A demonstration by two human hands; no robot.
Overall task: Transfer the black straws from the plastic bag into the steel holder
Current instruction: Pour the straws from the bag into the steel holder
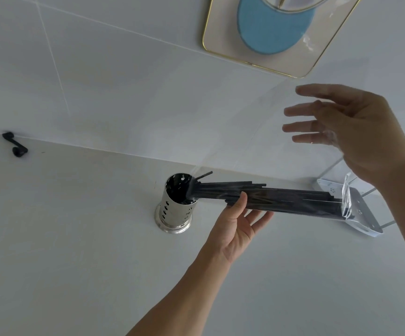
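Black straws [281, 197] over left hand [237, 226] — apparently gripped — entering steel holder [174, 209].

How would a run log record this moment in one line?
left hand: holds black straws | straw tips: in steel holder | right hand: open

You are in a home kitchen, white countertop [75, 251], tiled wall [123, 81], perforated steel holder [176, 209], gold-rimmed tray [220, 40].

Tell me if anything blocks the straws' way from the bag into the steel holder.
Nothing visible does. The black straws already reach into the open mouth of the steel holder, the left hand holding the bundle. The plastic bag wraps only their far end.
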